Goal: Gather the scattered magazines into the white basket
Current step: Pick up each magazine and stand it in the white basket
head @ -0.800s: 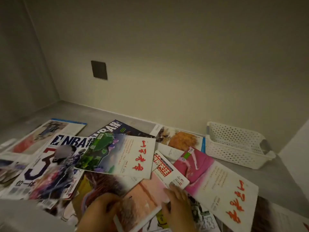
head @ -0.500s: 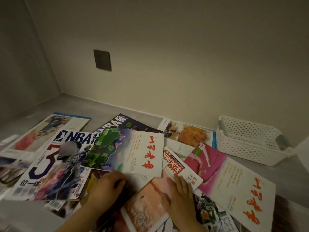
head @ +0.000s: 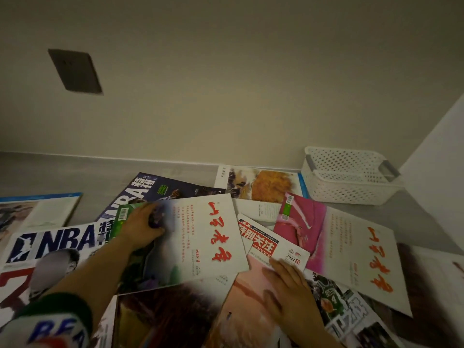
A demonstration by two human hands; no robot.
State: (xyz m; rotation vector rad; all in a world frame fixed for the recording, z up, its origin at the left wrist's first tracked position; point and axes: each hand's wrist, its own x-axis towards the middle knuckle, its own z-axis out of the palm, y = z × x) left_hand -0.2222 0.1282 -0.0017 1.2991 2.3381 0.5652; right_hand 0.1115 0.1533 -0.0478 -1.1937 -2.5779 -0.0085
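Several magazines lie overlapping on the grey floor. My left hand [head: 143, 228] rests on the green-and-white magazine with red characters [head: 200, 242]; its fingers curl at the cover's left part, and the grip is unclear. My right hand [head: 288, 290] lies flat, fingers apart, on a pinkish magazine [head: 246, 305] below the small red-titled one [head: 273, 244]. The white perforated basket [head: 351, 189] stands empty at the back right, against the wall. A pink-and-white magazine [head: 351, 247] lies between my right hand and the basket.
NBA magazines lie at the left [head: 57, 242] and behind the left hand [head: 150, 189]. An orange-pictured magazine [head: 266, 184] sits next to the basket. A wall runs along the back with a dark wall plate [head: 75, 71]. A white wall [head: 442, 159] closes the right side.
My left hand moved up from the lower pile onto the green-and-white magazine. The right hand stayed on the pinkish magazine. The camera came closer and turned slightly.
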